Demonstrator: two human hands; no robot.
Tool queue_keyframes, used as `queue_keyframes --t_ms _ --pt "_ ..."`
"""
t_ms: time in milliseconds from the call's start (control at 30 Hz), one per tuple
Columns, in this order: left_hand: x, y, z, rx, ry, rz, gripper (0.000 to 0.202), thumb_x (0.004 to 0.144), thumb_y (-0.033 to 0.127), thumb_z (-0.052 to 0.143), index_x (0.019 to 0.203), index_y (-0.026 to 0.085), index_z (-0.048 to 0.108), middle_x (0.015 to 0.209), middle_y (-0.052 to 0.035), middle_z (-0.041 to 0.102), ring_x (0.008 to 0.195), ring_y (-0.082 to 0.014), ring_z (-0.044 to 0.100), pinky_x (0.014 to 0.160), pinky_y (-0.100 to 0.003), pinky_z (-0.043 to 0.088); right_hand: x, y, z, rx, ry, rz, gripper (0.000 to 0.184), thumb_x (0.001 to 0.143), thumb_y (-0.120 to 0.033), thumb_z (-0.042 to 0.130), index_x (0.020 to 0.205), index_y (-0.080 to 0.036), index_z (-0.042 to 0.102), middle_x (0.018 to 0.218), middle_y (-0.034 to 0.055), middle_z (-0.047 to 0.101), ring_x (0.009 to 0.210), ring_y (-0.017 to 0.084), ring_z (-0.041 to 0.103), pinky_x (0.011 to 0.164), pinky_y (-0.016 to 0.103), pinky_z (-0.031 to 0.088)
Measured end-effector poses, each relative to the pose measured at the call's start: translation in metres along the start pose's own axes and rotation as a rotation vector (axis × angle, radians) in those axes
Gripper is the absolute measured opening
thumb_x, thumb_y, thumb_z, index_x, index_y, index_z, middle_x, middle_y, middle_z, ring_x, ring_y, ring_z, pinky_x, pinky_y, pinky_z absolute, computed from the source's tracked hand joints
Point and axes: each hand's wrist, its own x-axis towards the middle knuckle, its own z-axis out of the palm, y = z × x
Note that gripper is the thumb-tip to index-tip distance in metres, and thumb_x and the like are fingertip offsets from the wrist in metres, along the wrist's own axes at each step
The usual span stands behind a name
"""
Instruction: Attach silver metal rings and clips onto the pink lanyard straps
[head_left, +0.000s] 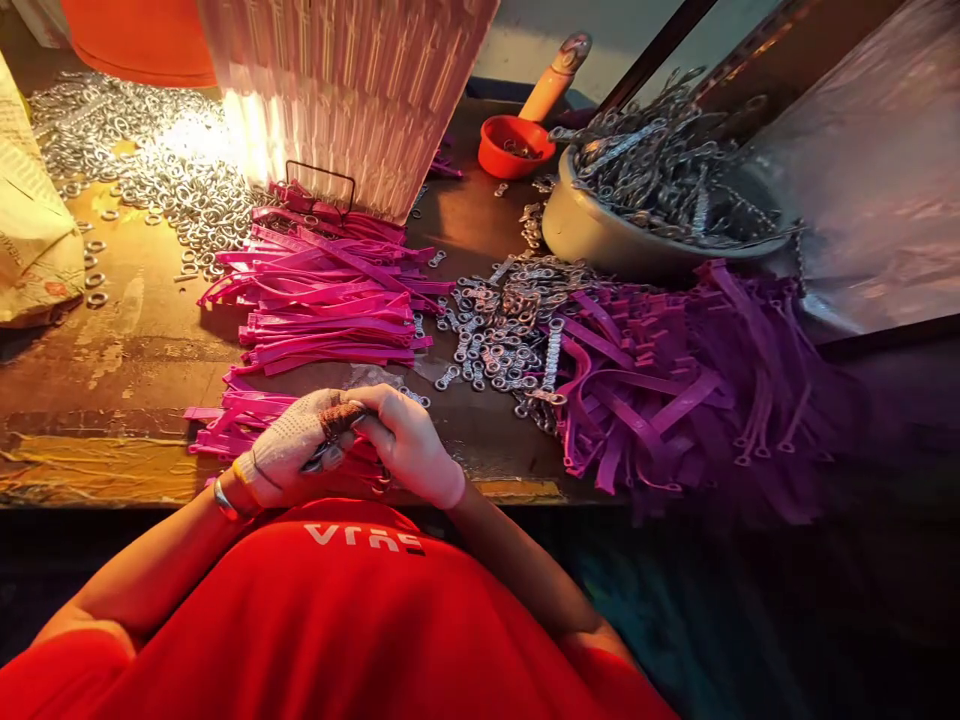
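White-gloved left hand [296, 445] curled around small dark metal piece [324, 458]; bare right hand [409, 440], fingers together, touching it; flat pink plastic straps [225, 420] beneath

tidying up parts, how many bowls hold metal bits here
2. A small red bowl with a handle at the back of the table, and a large pale bowl just right of it, heaped with metal clips. Others may be hidden behind the ribbed sheet.
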Motion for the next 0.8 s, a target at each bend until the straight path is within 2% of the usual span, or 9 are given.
queue_keyframes --t_ms 133,267,367,433,533,600,667,733,800 --pt "-0.009 -0.006 -0.004 0.061 0.011 0.018 0.035 0.091 0.054 0.062 0.093 0.019 0.056 0.063 0.0034 0.056 0.040 -0.0086 0.041 0.036 -0.020 0.027 -0.001 -0.007 -0.012 0.042 -0.084 0.147 0.011 0.095 -0.021 0.061 0.099 -0.021 0.071 0.097 0.0029 0.074 0.090 0.016 0.067 0.085 0.027 0.049" --pt "-0.012 -0.011 -0.009 0.337 -0.044 0.148 0.025 0.096 0.041 0.057 0.088 0.017 0.056 0.064 0.0031 0.055 0.047 -0.0079 0.046 0.043 -0.019 0.034 0.003 -0.014 -0.025 0.143 -0.227 0.329 0.008 0.087 -0.026 0.072 0.085 -0.018 0.073 0.082 -0.0012 0.070 0.074 0.013 0.061 0.070 0.023 0.044" --pt "-0.010 -0.014 -0.012 0.357 -0.079 0.193 0.015 0.095 0.031 0.054 0.094 0.017 0.057 0.069 0.0032 0.055 0.051 -0.0071 0.046 0.047 -0.018 0.037 0.008 -0.016 -0.029 0.171 -0.300 0.405 0.012 0.084 -0.025 0.074 0.076 -0.017 0.070 0.073 -0.0034 0.064 0.068 0.011 0.055 0.062 0.022 0.038" --pt "-0.009 -0.013 -0.013 0.352 -0.097 0.196 0.013 0.094 0.029 0.056 0.095 0.016 0.057 0.072 0.0028 0.056 0.052 -0.0068 0.045 0.047 -0.017 0.037 0.010 -0.016 -0.028 0.158 -0.333 0.374 0.017 0.087 -0.027 0.070 0.074 -0.017 0.069 0.071 -0.0032 0.063 0.066 0.010 0.053 0.062 0.022 0.037" --pt "-0.008 -0.008 -0.013 0.262 -0.113 0.104 0.017 0.093 0.033 0.058 0.089 0.018 0.054 0.068 0.0030 0.054 0.049 -0.0071 0.044 0.043 -0.017 0.033 0.009 -0.011 -0.021 0.036 -0.274 0.203 0.026 0.096 -0.034 0.060 0.079 -0.018 0.069 0.074 0.0002 0.066 0.069 0.012 0.055 0.068 0.025 0.039" --pt "-0.006 -0.002 -0.013 0.129 -0.102 -0.020 0.024 0.095 0.041 0.058 0.087 0.019 0.052 0.061 0.0041 0.052 0.044 -0.0074 0.041 0.039 -0.018 0.029 0.006 -0.006 -0.011 -0.159 -0.165 0.081 0.032 0.100 -0.040 0.053 0.084 -0.018 0.070 0.077 0.0042 0.068 0.072 0.016 0.057 0.072 0.029 0.040" --pt "-0.002 0.002 -0.014 0.004 -0.089 -0.116 0.031 0.094 0.048 0.060 0.085 0.020 0.050 0.057 0.0049 0.049 0.041 -0.0074 0.037 0.037 -0.018 0.026 0.002 -0.002 -0.001 -0.342 -0.058 0.022 0.037 0.103 -0.045 0.047 0.089 -0.019 0.069 0.078 0.0071 0.068 0.074 0.019 0.057 0.073 0.032 0.040" --pt "0.006 0.006 -0.013 -0.076 -0.086 -0.167 0.036 0.090 0.050 0.067 0.081 0.019 0.049 0.055 0.0052 0.047 0.041 -0.0069 0.037 0.037 -0.018 0.026 0.000 -0.001 0.007 -0.373 -0.021 0.066 0.040 0.104 -0.048 0.043 0.087 -0.020 0.067 0.078 0.0065 0.068 0.073 0.019 0.058 0.072 0.032 0.039" --pt "0.015 0.009 -0.012 -0.127 -0.098 -0.190 0.038 0.087 0.049 0.071 0.078 0.019 0.048 0.054 0.0054 0.045 0.040 -0.0062 0.036 0.037 -0.018 0.026 0.003 -0.001 0.007 -0.291 -0.058 0.188 0.043 0.103 -0.051 0.045 0.078 -0.021 0.063 0.070 0.0023 0.064 0.066 0.016 0.055 0.066 0.030 0.038"
